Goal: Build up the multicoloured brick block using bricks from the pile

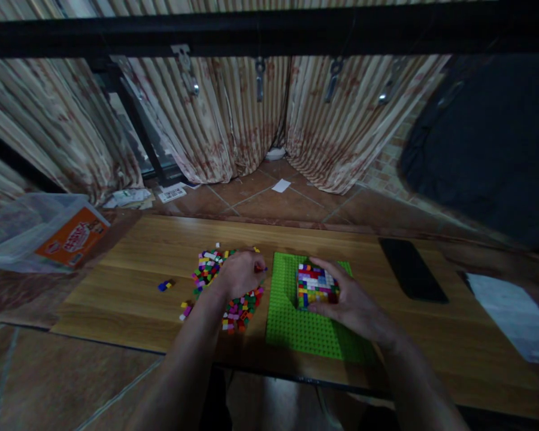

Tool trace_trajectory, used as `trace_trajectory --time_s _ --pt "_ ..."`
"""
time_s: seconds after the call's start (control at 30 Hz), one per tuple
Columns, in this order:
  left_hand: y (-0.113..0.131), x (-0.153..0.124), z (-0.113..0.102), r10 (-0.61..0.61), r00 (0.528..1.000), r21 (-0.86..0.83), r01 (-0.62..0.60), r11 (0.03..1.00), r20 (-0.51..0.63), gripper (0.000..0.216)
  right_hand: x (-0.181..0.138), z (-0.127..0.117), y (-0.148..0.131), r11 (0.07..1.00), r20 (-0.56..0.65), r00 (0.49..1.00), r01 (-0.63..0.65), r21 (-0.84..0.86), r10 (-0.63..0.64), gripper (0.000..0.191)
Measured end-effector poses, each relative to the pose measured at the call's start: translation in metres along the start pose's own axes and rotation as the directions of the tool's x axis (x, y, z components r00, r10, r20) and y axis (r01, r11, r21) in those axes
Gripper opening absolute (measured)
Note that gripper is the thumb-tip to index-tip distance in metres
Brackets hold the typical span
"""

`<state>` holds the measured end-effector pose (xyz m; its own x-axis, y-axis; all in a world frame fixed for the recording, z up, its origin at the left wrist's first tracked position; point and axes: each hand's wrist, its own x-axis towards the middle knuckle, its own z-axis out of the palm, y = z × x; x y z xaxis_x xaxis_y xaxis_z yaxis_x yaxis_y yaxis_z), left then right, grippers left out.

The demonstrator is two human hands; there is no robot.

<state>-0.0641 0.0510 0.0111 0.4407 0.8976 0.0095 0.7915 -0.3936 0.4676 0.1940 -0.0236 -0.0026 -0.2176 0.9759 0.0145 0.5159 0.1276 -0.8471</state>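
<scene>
My left hand (240,274) is over the right part of a loose pile of small toy bricks (245,308). Its thumb and fingers are pinched together, with a tiny dark brick (265,269) showing at the tips. My right hand (348,299) curves around a block built of multicoloured bricks (313,281), thumb at the near side and fingers at the far side. That block stands on a green studded baseplate (291,335). The palm and fingers hide its right side.
Several stray bricks (164,286) lie left of the pile on the wooden table (117,281). A black phone-like slab (412,269) and a white paper (512,311) are on the right. A clear plastic box (36,224) with an orange label stands at the left.
</scene>
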Motion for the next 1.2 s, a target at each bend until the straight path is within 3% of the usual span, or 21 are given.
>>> trace_trajectory --time_s 0.17,0.37,0.53,0.63,0.73,0.9,1.03,1.2 --pt "0.006 -0.001 0.002 -0.060 0.998 0.051 0.060 0.997 -0.008 0.011 0.002 0.000 -0.002 0.998 -0.029 0.999 0.027 -0.058 -0.028 0.079" --pt "0.010 -0.001 0.002 -0.050 0.999 0.131 0.051 0.990 -0.009 0.016 0.004 0.000 -0.007 0.996 -0.046 0.998 0.045 -0.077 -0.048 0.064" --pt "0.010 -0.001 -0.001 0.006 1.000 0.147 -0.006 0.989 -0.001 0.022 0.005 -0.002 -0.010 0.996 -0.184 0.980 0.071 -0.053 -0.079 0.050" --pt "0.008 -0.001 -0.004 0.003 1.000 0.023 -0.002 1.000 -0.029 0.020 0.006 -0.001 -0.008 0.993 -0.303 0.946 0.098 -0.060 -0.112 0.042" --pt "0.008 0.000 -0.006 0.006 1.000 -0.230 -0.011 0.973 -0.023 0.018 0.008 0.003 -0.008 0.986 -0.366 0.915 0.153 -0.070 -0.168 0.034" --pt "0.021 0.001 -0.003 0.056 0.994 -0.692 0.027 0.722 0.096 0.016 0.009 0.014 -0.016 0.973 -0.360 0.905 0.224 -0.054 -0.229 0.025" --pt "0.035 0.001 0.001 0.113 0.975 -0.804 0.088 0.588 0.190 0.020 0.010 0.022 -0.022 0.952 -0.306 0.902 0.297 -0.071 -0.305 0.023" --pt "0.045 0.004 0.005 0.194 0.956 -0.853 0.092 0.514 0.220 0.031 0.009 0.023 -0.026 0.940 -0.300 0.891 0.320 -0.116 -0.340 0.021"
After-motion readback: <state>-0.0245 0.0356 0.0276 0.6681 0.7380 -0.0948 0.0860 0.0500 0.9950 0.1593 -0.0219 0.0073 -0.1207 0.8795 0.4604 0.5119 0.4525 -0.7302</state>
